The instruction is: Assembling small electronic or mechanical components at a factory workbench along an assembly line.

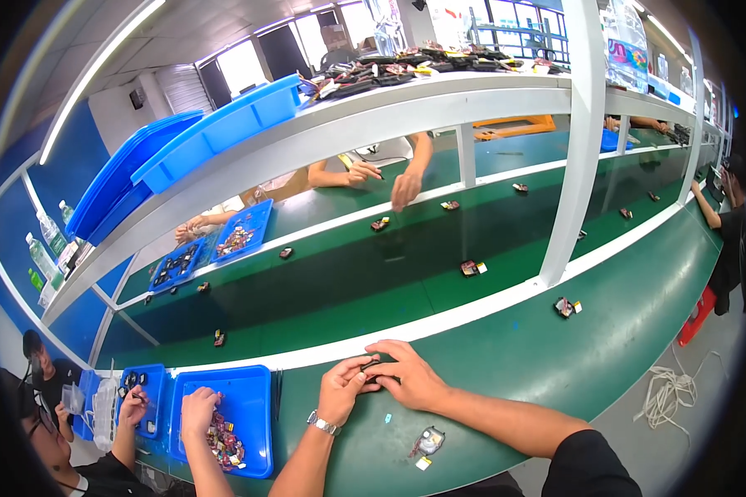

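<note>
My left hand [343,391] and my right hand [408,374] meet over the green bench near its white rail [472,312]. Both pinch one small black part [370,365] between their fingertips. A watch sits on my left wrist. A small clear bag with a tag [428,441] lies on the green surface just below my right forearm. Tweezers [278,389] lie left of my left hand, beside a blue tray.
A blue tray [253,398] of small coloured parts stands at my left, where a neighbouring person's hands reach in. Small black parts ride the dark conveyor belt [365,273]. People work across the belt. Blue bins [215,128] sit on the white shelf above. A white cord [667,393] lies on the floor.
</note>
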Tool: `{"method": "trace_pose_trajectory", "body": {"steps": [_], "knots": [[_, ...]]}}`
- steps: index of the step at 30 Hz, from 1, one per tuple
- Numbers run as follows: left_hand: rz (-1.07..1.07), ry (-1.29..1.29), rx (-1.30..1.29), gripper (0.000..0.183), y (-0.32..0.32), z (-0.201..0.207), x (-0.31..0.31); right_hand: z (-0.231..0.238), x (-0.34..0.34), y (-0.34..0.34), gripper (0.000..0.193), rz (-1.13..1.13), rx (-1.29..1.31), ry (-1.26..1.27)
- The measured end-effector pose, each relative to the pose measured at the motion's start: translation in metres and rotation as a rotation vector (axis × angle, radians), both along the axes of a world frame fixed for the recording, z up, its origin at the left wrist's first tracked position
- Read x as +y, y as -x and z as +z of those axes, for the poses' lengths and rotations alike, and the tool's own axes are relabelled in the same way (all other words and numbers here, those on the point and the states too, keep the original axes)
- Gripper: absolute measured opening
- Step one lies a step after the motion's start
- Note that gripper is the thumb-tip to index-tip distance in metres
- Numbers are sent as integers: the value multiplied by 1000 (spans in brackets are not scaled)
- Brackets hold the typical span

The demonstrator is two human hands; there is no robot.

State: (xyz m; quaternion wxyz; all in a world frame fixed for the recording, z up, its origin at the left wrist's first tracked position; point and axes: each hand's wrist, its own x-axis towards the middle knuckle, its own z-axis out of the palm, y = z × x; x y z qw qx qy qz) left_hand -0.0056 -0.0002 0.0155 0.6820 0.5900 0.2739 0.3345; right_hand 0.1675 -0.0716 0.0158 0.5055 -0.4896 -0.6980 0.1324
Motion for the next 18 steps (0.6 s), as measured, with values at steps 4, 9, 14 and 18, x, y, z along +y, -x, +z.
{"method": "trace_pose_trajectory", "body": {"steps": [4, 9, 14, 18], "knots": [[10, 29, -14, 28, -2, 1, 0, 2, 0, 0, 25, -38, -53, -84], [0, 89, 13, 30, -1, 3, 0, 12, 0, 1, 21, -107, -99, -191], [-14, 94, 21, 31, -1, -1, 1, 9, 1, 1, 22, -150, -205, -238], [1, 117, -17, 30, -1, -1, 0, 15, -3, 4, 22, -161, -200, -224]]}}
